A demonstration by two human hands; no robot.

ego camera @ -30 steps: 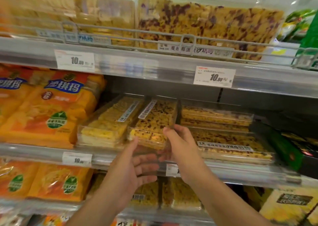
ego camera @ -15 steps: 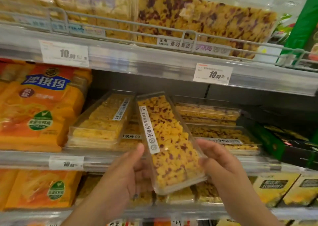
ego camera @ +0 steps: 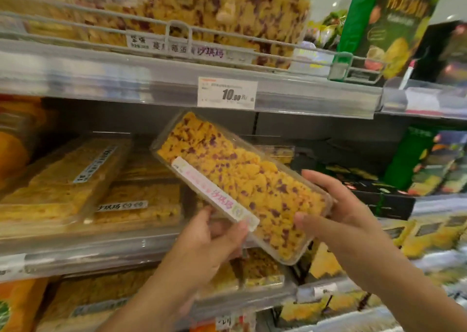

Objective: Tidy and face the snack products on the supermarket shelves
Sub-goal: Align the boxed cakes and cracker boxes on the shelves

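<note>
A long clear plastic box of yellow snack cake with purple bits [ego camera: 242, 177] is held in front of the middle shelf, tilted, its far end up and left. A white label strip runs along its left side. My left hand [ego camera: 209, 240] grips its near left edge from below. My right hand [ego camera: 336, 210] grips the near right end, thumb on the box's top face. More clear boxes of yellow cake [ego camera: 70, 180] lie on the middle shelf at the left.
The upper shelf rail [ego camera: 151, 79] carries a 10.90 price tag [ego camera: 227, 93] and wire fronts hold large boxes above. Dark green packs [ego camera: 429, 160] stand at the right. Orange bags [ego camera: 15, 306] sit at lower left. More boxes fill the bottom shelf.
The box has come off the middle shelf into both hands, then swung so its far end points up and left. The view has shifted to the right.
</note>
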